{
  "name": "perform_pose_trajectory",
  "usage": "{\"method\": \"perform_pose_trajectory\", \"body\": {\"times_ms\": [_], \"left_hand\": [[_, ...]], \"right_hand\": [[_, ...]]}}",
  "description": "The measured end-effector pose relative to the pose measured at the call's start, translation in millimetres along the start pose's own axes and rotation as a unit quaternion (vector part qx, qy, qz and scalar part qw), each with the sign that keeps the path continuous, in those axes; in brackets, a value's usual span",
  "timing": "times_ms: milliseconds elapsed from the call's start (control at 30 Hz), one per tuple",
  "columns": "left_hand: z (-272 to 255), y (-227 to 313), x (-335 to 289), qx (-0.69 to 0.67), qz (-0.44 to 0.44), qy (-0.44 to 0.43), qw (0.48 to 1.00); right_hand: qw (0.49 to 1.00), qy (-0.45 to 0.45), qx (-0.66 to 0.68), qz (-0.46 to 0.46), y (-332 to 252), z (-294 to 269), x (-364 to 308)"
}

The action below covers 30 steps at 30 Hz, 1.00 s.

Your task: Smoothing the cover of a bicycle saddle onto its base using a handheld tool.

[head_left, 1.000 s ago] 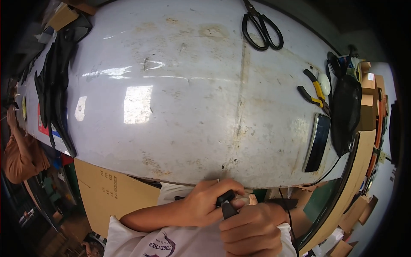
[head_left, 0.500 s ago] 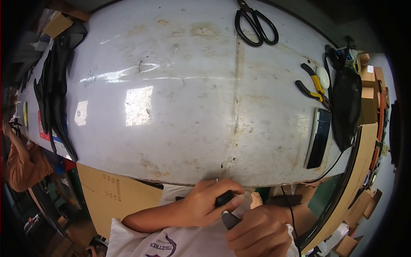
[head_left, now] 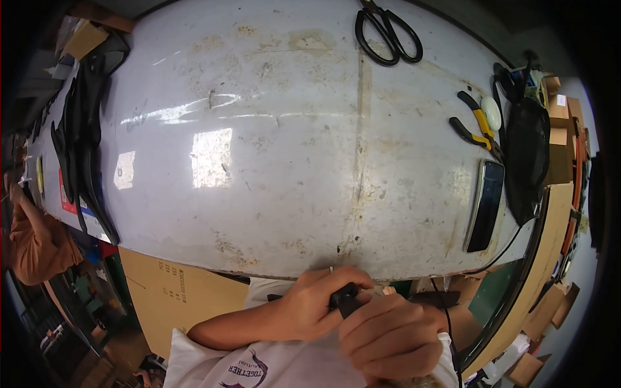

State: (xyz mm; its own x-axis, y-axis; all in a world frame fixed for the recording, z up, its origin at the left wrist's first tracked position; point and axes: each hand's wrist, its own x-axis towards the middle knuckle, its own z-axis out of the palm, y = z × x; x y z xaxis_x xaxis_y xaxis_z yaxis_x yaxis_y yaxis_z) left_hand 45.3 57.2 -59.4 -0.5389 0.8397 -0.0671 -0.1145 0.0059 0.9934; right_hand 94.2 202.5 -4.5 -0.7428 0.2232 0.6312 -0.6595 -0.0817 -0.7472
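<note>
My left hand is closed around a small black piece at the table's near edge. Its fingers curl over the piece, so only the end between thumb and forefinger shows. My right hand is closed in a fist just beside it, knuckles up. From that fist a dark flat piece sticks out and meets the black piece in the left hand. Most of the dark piece is hidden in the right hand, and I cannot tell its kind.
Black-handled scissors lie at the far side. Yellow-and-black pliers, a white oval object, a phone and a black pouch-like item lie right. Black strips lie left. Another person's sleeve shows far left.
My right hand has moved up and slightly left, bringing the dark flat piece against the black piece. My left hand stays nearly in place. The view has shifted slightly.
</note>
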Motion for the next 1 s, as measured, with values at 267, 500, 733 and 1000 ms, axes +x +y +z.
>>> {"method": "perform_pose_trajectory", "body": {"times_ms": [267,500,733,1000], "left_hand": [[-4.4,-1.3,-2.5,-0.011,0.006,-0.035,0.999],[-7.1,-2.4,-1.2,0.010,0.012,-0.053,0.998],[-1.7,-2.3,1.6,0.017,0.056,-0.020,0.998],[-0.4,-0.6,-4.7,0.027,0.014,0.003,1.000]], "right_hand": [[0.991,-0.012,0.128,-0.029,-8.8,-13.5,-23.7],[0.996,0.025,0.072,-0.043,-3.0,-1.9,-29.7],[0.968,0.163,0.180,0.066,5.3,-6.0,-28.0],[0.987,0.042,0.144,-0.052,10.7,-12.9,-33.5]]}}
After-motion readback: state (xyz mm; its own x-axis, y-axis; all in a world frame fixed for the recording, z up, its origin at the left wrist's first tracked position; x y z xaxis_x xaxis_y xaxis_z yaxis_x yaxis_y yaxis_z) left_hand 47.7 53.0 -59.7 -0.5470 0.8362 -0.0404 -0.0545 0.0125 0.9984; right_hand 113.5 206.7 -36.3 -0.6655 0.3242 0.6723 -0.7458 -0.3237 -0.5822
